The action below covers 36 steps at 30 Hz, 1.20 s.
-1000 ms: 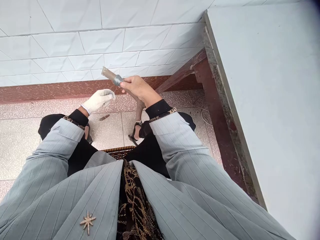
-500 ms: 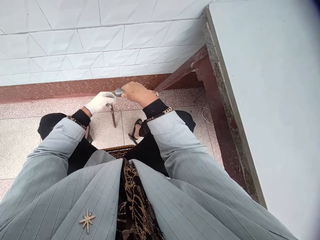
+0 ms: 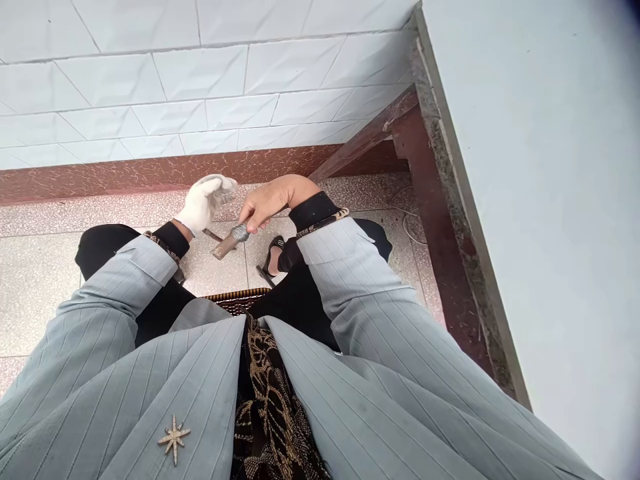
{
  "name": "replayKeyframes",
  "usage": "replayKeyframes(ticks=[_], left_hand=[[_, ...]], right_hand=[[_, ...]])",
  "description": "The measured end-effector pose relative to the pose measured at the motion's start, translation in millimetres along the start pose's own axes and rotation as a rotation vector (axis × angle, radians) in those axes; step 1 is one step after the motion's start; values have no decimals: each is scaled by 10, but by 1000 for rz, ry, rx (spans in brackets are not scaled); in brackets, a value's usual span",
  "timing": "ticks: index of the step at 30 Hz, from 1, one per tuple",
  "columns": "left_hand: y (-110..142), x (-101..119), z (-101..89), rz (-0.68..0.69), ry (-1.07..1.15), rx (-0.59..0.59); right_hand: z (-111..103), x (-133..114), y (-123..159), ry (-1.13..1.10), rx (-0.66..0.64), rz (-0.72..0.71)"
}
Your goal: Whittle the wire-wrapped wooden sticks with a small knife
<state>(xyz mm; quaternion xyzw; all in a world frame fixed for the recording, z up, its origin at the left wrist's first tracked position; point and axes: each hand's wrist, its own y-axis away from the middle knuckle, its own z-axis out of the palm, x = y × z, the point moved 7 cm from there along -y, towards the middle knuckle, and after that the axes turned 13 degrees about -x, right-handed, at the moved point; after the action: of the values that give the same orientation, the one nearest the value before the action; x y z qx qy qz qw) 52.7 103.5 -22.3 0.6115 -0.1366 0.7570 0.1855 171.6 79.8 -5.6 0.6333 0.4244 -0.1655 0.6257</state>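
The bare right hand (image 3: pixel 267 202) is closed round a stick (image 3: pixel 225 247) above the floor (image 3: pixel 40 280), out from its wall edge. Slack winding could let the wire coil (image 3: pixel 241 232) slide off. The gloved left hand (image 3: pixel 200 205) half curls; I cannot tell whether it grips wire.

Pinstriped grey jacket (image 3: pixel 165 373) (star brooch (image 3: pixel 174 439)), one white glove (image 3: pixel 203 203).
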Motion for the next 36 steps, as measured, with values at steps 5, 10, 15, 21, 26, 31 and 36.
replayKeyframes(ticks=[5, 10, 15, 21, 26, 31, 36], left_hand=[[24, -111, -30, -255, -114, -211], [113, -179, 152, -343, -70, -431], [29, -64, 66, -126, 110, -285], [14, 96, -4, -80, 39, -180], [15, 196, -13, -32, -75, -128], [14, 233, -17, -6, -115, -121], [15, 215, -3, -61, -148, -173]], right_hand=[[-48, 41, 223, -27, 66, -79], [-131, 74, 518, -124, 299, -223], [-228, 74, 692, -295, 634, -306], [-296, -31, 607, -451, 728, -616], [-352, -31, 464, -509, 787, -684], [-395, 2, 488, -544, 936, -582], [-412, 39, 597, -463, 1086, -297]])
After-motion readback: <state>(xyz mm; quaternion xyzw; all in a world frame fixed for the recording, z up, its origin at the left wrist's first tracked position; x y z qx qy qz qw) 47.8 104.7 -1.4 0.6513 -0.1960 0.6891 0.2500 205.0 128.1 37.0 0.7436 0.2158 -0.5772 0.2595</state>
